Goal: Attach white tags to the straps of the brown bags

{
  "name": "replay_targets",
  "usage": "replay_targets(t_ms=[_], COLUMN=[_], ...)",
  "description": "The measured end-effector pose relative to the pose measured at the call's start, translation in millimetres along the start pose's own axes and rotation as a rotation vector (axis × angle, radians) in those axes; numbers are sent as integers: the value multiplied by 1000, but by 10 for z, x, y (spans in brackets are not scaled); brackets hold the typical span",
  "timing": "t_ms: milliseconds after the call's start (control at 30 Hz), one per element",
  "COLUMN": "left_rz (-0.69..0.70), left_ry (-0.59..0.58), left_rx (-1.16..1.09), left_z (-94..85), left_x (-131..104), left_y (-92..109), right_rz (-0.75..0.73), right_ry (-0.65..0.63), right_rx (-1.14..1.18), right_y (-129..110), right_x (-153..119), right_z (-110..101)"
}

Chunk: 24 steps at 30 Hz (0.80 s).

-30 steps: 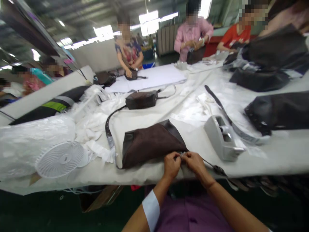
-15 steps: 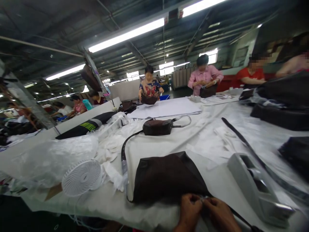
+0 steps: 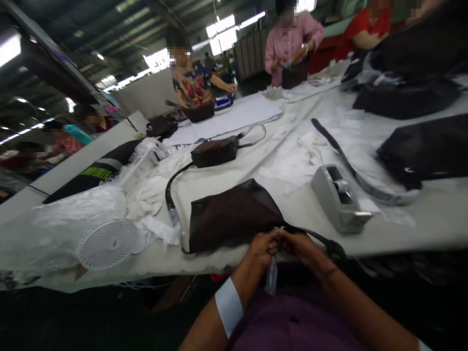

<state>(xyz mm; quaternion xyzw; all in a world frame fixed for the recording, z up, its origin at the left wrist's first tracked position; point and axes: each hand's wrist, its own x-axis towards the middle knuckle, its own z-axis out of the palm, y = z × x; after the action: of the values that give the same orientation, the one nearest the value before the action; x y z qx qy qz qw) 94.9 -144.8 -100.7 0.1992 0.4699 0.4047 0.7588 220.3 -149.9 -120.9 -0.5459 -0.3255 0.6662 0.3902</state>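
A dark brown handbag [image 3: 234, 214] lies at the table's front edge, its strap [image 3: 171, 192] curving out on the left. At its near right corner my two hands meet. My left hand [image 3: 265, 243] is closed, with a strip of clear plastic [image 3: 271, 277] hanging below its fingers. Thumb and fingers pressed together, my right hand [image 3: 298, 243] pinches at the same corner, beside the left fingertips. A small whitish bit shows between the hands; the fingers hide most of what they grip. Another dark strap piece runs right from behind my right hand.
Right of the bag stands a grey tape dispenser [image 3: 340, 200], with a long strap [image 3: 340, 151] behind it. A white fan [image 3: 109, 243] and plastic wrapping [image 3: 66, 219] lie left. A smaller bag [image 3: 215, 151] sits beyond. Dark bags [image 3: 427, 151] lie right; co-workers stand across the table.
The view has tilted down and shifted, so my forearms and lap now show. My hands stay at the bag's corner, drawn closer together, and the hanging plastic strip is now visible.
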Motion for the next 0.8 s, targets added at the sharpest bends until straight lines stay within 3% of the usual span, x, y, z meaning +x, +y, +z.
replay_targets(t_ms=[267, 400, 500, 633, 800], left_rz=[20, 19, 36, 88, 171], left_ry=[83, 141, 189, 218, 256], left_rx=[53, 76, 110, 172, 240], left_z=[64, 90, 105, 118, 116], left_x=[12, -17, -18, -26, -35], left_y=[5, 17, 8, -9, -46], right_rz=[70, 46, 41, 18, 77], right_ry=[-14, 223, 394, 276, 235], right_rx=[424, 607, 581, 373, 265], right_y=[-20, 10, -27, -147, -165], right_x=[-137, -384, -627, -748, -572], right_z=[-137, -283, -276, -68, 143])
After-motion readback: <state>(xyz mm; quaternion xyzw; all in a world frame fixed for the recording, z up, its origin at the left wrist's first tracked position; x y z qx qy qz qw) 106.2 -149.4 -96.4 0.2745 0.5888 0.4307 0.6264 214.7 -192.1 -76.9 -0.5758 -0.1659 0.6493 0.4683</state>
